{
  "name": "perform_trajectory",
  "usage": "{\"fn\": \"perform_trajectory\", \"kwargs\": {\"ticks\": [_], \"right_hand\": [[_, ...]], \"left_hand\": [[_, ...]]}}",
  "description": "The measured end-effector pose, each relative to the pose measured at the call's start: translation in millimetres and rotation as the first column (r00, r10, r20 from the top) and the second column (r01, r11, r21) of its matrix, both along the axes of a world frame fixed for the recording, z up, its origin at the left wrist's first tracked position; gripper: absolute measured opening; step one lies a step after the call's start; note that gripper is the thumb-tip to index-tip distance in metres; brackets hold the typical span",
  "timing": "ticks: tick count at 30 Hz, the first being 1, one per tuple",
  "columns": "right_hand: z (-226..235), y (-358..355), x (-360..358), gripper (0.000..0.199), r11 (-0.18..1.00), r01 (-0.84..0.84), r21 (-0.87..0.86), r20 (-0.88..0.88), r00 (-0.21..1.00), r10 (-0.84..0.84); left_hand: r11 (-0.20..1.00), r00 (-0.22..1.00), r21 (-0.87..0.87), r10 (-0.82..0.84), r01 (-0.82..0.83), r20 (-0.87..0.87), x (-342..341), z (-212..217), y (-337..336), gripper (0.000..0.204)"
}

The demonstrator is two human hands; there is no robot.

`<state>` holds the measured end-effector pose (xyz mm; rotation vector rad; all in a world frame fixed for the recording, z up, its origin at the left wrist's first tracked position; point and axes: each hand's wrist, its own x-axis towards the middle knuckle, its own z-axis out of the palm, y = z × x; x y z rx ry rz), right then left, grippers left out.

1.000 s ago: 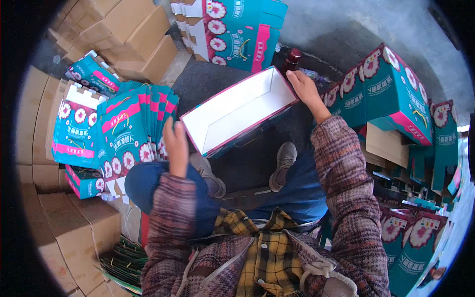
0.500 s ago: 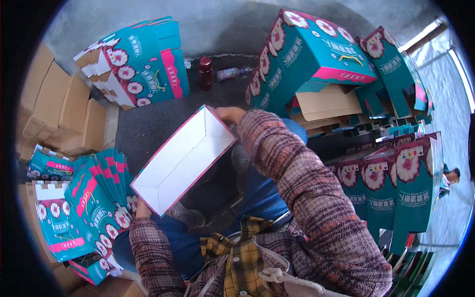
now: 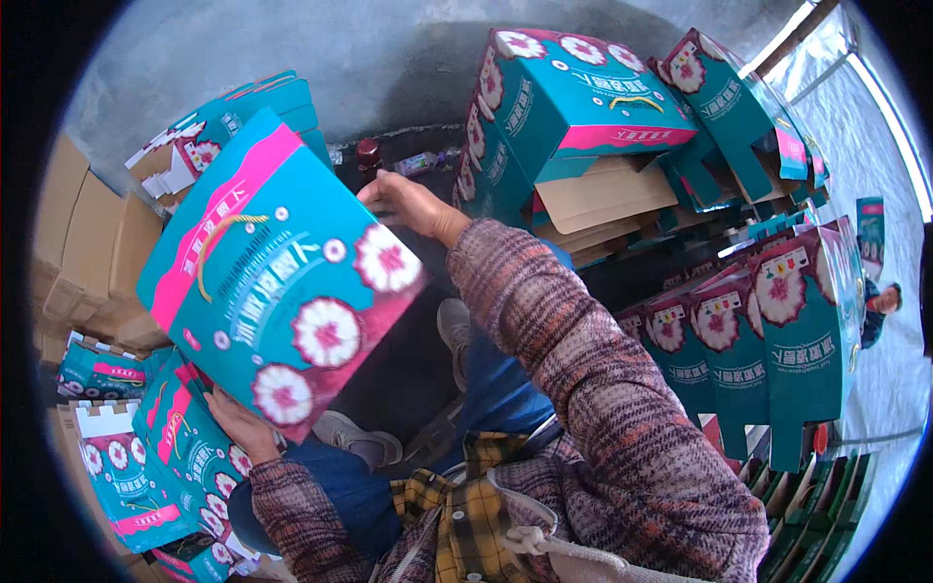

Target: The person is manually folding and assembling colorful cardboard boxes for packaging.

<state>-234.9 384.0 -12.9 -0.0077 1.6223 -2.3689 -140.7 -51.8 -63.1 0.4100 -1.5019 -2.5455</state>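
The teal gift box (image 3: pixel 282 282) is already formed and is held between both hands: the left hand (image 3: pixel 238 428) grips its lower corner, the right hand (image 3: pixel 408 206) its far edge. Flat boxes (image 3: pixel 146 466) lie left of the left hand, not yet folded; finished boxes (image 3: pixel 777 321) stand to the right.

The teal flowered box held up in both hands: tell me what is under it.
Under the teal flowered box show dark floor, a grey shoe, and flat teal boxes by the left hand. The right hand grips its top edge. Whatever lies directly behind the panel is covered.
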Motion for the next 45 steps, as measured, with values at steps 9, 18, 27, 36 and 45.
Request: {"fn": "perform_trajectory", "kwargs": {"ticks": [9,18,27,36,45], "right_hand": [[-52.2,1.0,11.0,0.077,0.960,-0.117,0.254,0.189,0.980,0.070],[-20.6,-20.8,19.3,0.069,0.946,-0.135,0.294,0.394,0.919,0.009],[-54.5,-17.4,-0.1,0.067,0.651,-0.212,0.729,0.138,0.977,0.164],[-57.4,-65.7,7.7,0.023,-0.221,0.542,0.811,-0.168,0.577,0.799],[-53.6,-58.9,-30.9,0.053,-0.260,0.195,0.946,-0.049,0.876,0.480]], "left_hand": [[0.946,0.949,0.152,-0.303,0.288,0.085,16.3,-82.6,5.3,0.054],[0.922,0.863,0.262,-0.364,0.283,0.350,22.5,-15.7,38.5,0.066],[0.944,0.864,0.015,-0.309,0.331,0.397,15.0,-47.0,47.8,0.079],[0.620,0.990,-0.772,-0.052,0.138,0.134,7.1,-59.9,56.1,0.067],[0.183,0.938,-0.931,-0.205,0.316,0.278,0.1,-38.2,53.7,0.075]]}}
